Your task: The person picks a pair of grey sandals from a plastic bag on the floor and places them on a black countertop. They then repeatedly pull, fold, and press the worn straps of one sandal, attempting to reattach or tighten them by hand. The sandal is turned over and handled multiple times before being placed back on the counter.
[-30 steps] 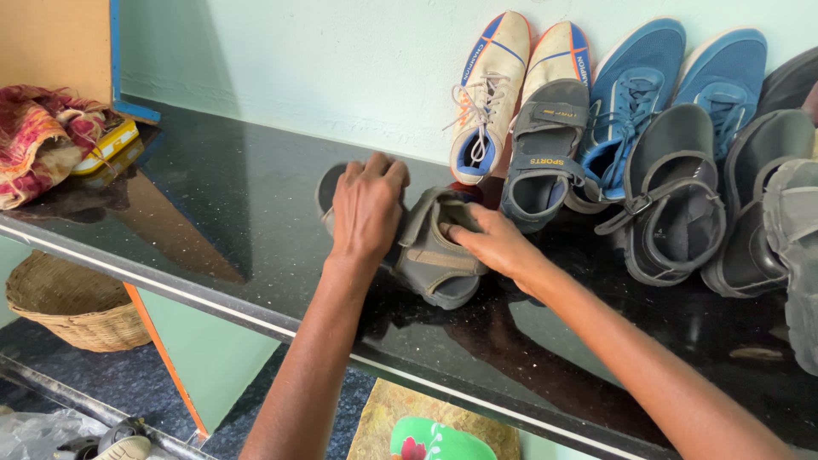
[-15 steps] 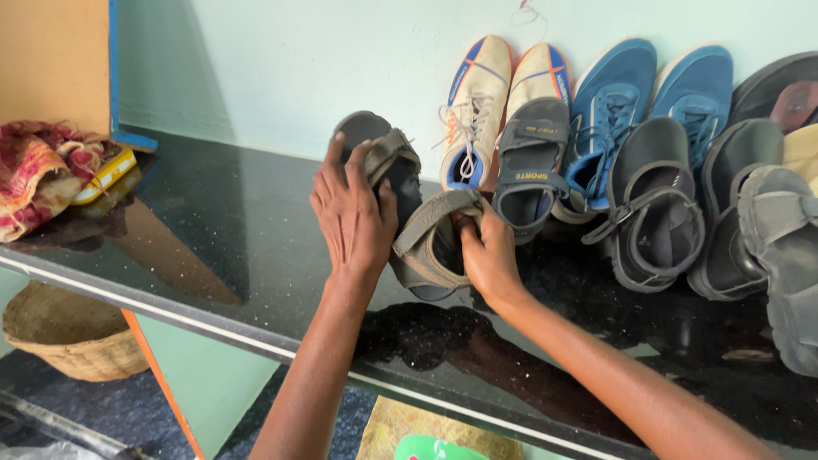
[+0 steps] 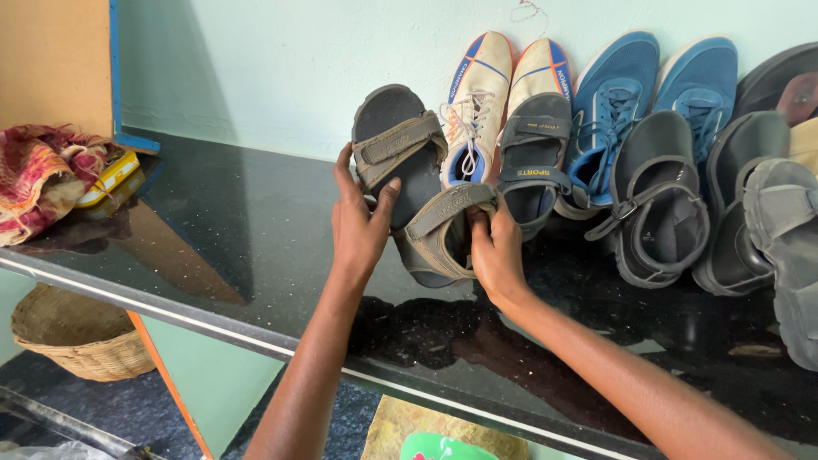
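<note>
Rightmost sandals [image 3: 788, 247] cut off, second grey sandal's [image 3: 443, 234] heel perhaps hidden

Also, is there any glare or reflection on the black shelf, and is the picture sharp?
Head view: the glossy black shelf mirrors both arms and the cloth bundle, with a pale sheen near its front edge. Light is soft and even, with a faint shadow on the wall. Left hand, right hand and the grey sandal look sharp, without blur.

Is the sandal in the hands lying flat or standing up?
Standing up: the grey sandal leans toe-up against the wall, held by the left hand.
</note>
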